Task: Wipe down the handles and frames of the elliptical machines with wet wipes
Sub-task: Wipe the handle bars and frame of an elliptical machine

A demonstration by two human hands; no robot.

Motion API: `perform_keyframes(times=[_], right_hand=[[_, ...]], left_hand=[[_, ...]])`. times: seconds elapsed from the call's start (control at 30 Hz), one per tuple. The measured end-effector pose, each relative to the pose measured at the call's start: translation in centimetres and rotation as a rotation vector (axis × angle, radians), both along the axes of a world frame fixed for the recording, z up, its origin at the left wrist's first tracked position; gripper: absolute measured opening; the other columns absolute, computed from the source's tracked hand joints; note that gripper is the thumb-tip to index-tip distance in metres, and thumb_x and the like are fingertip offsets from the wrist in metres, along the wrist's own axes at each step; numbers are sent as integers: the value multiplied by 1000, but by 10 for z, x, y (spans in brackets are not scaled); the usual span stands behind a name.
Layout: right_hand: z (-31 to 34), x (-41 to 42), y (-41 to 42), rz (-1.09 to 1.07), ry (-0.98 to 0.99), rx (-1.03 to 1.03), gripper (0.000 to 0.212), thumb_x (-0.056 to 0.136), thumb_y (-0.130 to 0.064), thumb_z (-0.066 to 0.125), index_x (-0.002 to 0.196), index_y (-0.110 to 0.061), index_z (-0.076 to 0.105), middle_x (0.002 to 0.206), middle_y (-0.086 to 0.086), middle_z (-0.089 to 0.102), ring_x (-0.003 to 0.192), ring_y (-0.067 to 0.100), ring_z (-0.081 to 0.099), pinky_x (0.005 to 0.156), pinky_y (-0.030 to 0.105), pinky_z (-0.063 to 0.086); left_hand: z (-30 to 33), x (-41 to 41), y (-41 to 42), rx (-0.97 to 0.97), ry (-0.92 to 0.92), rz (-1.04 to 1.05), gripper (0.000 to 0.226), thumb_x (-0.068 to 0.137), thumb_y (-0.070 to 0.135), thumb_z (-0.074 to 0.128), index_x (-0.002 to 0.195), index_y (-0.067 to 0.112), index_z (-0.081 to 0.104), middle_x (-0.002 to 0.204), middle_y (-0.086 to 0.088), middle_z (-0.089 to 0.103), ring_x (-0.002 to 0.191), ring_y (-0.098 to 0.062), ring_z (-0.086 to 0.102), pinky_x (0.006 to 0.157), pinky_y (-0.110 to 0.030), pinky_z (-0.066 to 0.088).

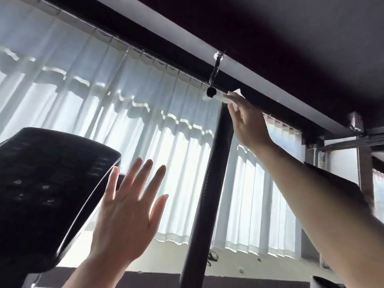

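A tall black elliptical handle (209, 183) rises through the middle of the view. At its top, my right hand (247, 123) is raised high and holds a white wet wipe (223, 98) wrapped over the handle's upper end. My left hand (126, 213) is lifted in the air with fingers spread, palm facing away, touching nothing. The elliptical's black console (41, 183) fills the lower left, seen from below.
White sheer curtains (104, 100) cover a bright window behind. A dark ceiling beam (228, 48) with a hanging black chain (215, 71) runs overhead. Metal brackets and posts (361, 152) stand at the right, beside another dark machine part (332, 179).
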State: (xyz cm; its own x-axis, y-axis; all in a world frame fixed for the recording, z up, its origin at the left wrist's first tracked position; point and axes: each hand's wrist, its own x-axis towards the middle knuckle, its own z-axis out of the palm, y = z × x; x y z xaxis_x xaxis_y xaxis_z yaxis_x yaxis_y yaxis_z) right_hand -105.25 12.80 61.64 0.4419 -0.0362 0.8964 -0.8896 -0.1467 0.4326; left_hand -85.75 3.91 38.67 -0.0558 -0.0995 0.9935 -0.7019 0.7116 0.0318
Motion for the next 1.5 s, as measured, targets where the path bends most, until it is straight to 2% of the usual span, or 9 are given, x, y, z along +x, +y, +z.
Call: perform_keyframes(times=[0.3, 0.4, 0.5, 0.67, 0.87, 1.0, 1.27, 1.37, 1.5], right_hand=[[-83, -19, 12, -28, 55, 92, 40, 101, -29, 40, 127, -9, 63, 143, 3, 51, 132, -1, 39, 103, 9, 37], [-56, -10, 26, -11, 53, -6, 31, 102, -17, 44, 126, -13, 62, 136, 8, 58, 130, 2, 44, 102, 6, 36], [-9, 2, 21, 39, -211, -48, 35, 103, -18, 42, 135, -9, 56, 144, 13, 51, 134, 19, 47, 110, 27, 37], [-38, -1, -3, 95, -241, -9, 40, 106, -24, 38, 145, -16, 47, 156, 7, 34, 126, -16, 29, 98, 2, 34], [-183, -17, -13, 201, -165, 94, 43, 106, -27, 34, 147, -14, 40, 161, 5, 23, 145, 20, 29, 111, 31, 38], [-235, -22, 4, 230, -163, 232, 42, 102, -15, 42, 143, -9, 47, 158, 5, 31, 146, 17, 28, 117, 27, 28], [-94, -11, 0, -68, 52, 20, 37, 100, -18, 46, 131, -1, 58, 143, 23, 49, 134, 32, 46, 95, 30, 50], [-140, -5, 3, 102, 89, 88, 22, 97, 3, 48, 107, 17, 61, 114, 39, 55, 118, 40, 47, 108, 18, 30], [-235, -12, -9, 193, 52, 221, 26, 95, -2, 51, 115, 8, 64, 131, 23, 58, 136, 27, 44, 118, 37, 27]], left_hand=[[1, 3, -2, 88, 41, -37, 55, 102, 44, 24, 148, 18, 38, 150, -9, 43, 144, -25, 32, 123, -40, -4], [1, 1, -2, 76, 22, -30, 55, 102, 44, 25, 149, 18, 36, 151, -9, 42, 144, -25, 32, 123, -39, -4], [1, 2, 0, 56, 19, -22, 55, 102, 44, 25, 149, 19, 37, 152, -9, 41, 144, -25, 31, 123, -41, -2], [0, 2, -2, 14, -17, -5, 55, 101, 44, 27, 150, 20, 35, 152, -8, 40, 144, -23, 30, 123, -44, 3], [-1, -1, -2, 4, -90, 30, 55, 101, 44, 29, 152, 22, 31, 153, -7, 37, 145, -23, 29, 122, -46, 5], [-2, -3, -1, -15, -117, 55, 55, 101, 45, 26, 150, 20, 36, 152, -8, 40, 144, -25, 32, 121, -50, 10], [-5, -3, -4, -130, -250, 156, 54, 100, 42, 30, 148, 18, 40, 149, -11, 45, 141, -26, 37, 120, -51, 15], [-6, -2, -4, -128, -288, 159, 55, 101, 44, 29, 147, 18, 43, 149, -11, 45, 141, -26, 38, 120, -51, 15], [-22, 1, 4, -114, -286, 110, 53, 102, 43, 30, 147, 18, 43, 150, -10, 45, 142, -24, 36, 121, -51, 13]])
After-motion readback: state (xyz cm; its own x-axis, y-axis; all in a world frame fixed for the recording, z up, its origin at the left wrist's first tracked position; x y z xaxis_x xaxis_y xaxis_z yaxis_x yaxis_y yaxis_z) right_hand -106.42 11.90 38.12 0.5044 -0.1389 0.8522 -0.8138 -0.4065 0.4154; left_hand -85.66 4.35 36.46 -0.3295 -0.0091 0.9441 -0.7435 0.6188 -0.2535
